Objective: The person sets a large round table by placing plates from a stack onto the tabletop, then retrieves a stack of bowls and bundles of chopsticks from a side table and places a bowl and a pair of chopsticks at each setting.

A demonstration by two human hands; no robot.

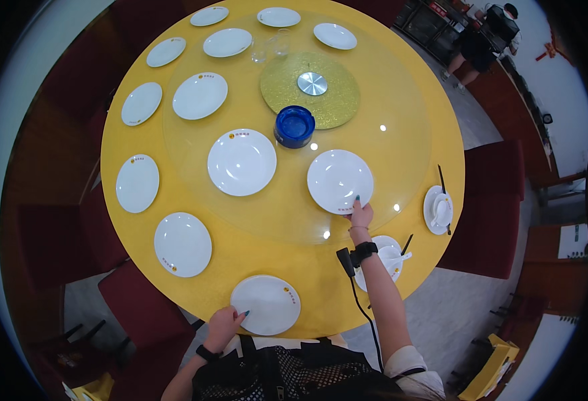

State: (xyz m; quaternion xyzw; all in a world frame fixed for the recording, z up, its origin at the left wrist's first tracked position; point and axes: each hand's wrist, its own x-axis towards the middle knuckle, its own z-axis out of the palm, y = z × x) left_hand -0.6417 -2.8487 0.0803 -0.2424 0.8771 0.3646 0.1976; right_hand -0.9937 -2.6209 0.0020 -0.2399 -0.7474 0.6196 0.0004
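My left hand (pixel 225 326) grips the left rim of a white plate (pixel 269 305) at the table's near edge, thumb on top. Farther up, my right hand (pixel 361 215) pinches the near rim of another white plate (pixel 339 178), which is over the glass turntable (pixel 404 150); whether it touches the glass is hard to tell. To the left of that plate lies a larger white plate (pixel 242 162) on the turntable. A dark blue ashtray-like bowl (pixel 294 126) stands just beyond them. My right forearm partly hides a place setting (pixel 389 253) with a bowl and white spoon.
More white plates (pixel 182 244) line the left rim of the yellow tablecloth (pixel 233 245). Clear glasses (pixel 281 42) stand at the back. A setting with black chopsticks (pixel 441 178) is at right. Dark red chairs (pixel 484 230) surround the table. A person (pixel 484 42) stands far right.
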